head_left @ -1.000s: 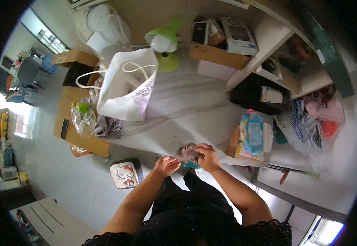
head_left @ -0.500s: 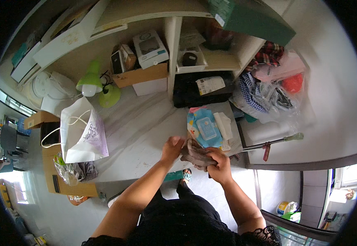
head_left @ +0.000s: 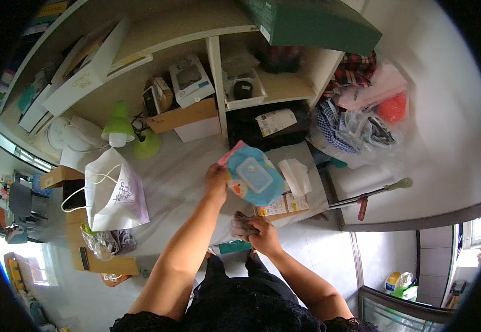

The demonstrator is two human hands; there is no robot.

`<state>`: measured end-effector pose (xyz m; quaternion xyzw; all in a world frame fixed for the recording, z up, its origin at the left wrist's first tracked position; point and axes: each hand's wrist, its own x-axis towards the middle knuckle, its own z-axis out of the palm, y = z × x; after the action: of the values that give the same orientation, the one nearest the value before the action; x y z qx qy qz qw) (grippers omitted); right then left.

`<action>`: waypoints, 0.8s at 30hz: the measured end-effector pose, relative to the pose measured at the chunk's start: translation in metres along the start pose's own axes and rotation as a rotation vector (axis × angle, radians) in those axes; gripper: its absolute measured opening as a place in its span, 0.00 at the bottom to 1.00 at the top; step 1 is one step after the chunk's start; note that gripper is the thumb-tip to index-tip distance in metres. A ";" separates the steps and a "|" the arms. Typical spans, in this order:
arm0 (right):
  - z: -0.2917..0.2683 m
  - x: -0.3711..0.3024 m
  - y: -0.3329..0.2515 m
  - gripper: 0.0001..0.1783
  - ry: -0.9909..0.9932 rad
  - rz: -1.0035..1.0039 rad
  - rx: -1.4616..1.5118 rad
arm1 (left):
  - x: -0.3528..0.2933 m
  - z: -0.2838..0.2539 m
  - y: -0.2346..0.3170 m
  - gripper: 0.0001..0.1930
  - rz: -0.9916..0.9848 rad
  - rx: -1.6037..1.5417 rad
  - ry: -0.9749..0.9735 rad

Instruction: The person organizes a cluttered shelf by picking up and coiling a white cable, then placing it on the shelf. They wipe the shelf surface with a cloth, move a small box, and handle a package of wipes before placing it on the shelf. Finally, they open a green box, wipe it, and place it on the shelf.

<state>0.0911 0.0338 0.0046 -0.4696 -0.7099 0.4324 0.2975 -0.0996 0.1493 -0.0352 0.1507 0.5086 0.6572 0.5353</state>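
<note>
My left hand (head_left: 215, 180) grips the left edge of a blue wet wipes pack (head_left: 256, 176) with a pale plastic lid and a pink corner. The pack is lifted and tilted above the desk. Closer to my body, my right hand (head_left: 263, 236) is closed around a crumpled greyish-brown cloth (head_left: 242, 226) over the desk's front edge. To the right of the wipes lies a white soft tissue-like packet (head_left: 297, 177). Under it are flat cardboard boxes with printed labels (head_left: 280, 207), partly covered by the wipes pack.
On the marble-patterned desk (head_left: 174, 182) a white paper bag (head_left: 116, 191) stands at left, near a green lamp (head_left: 119, 126). Shelves line the back, with a black bag (head_left: 268, 126) below. A green box (head_left: 320, 25) overhangs. Bagged clothes (head_left: 356, 127) and a long-handled tool (head_left: 373, 193) lie right.
My left hand has left the cloth, taken hold of the wipes pack and raised it up and left. My right hand has drawn the cloth toward my body. The view has shifted slightly.
</note>
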 end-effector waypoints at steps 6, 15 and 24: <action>0.031 0.023 0.018 0.35 -0.193 0.271 0.723 | -0.052 -0.053 0.052 0.05 0.150 -0.169 0.105; 0.016 0.058 -0.063 0.21 0.367 0.092 0.433 | -0.127 -0.055 0.086 0.11 0.187 0.150 0.300; 0.011 0.055 -0.062 0.16 0.352 0.155 0.688 | -0.140 -0.094 0.105 0.14 0.166 -0.116 -0.038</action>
<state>0.0355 0.0695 0.0555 -0.4615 -0.4239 0.5791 0.5215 -0.1739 -0.0089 0.0595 0.1736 0.4455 0.7247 0.4962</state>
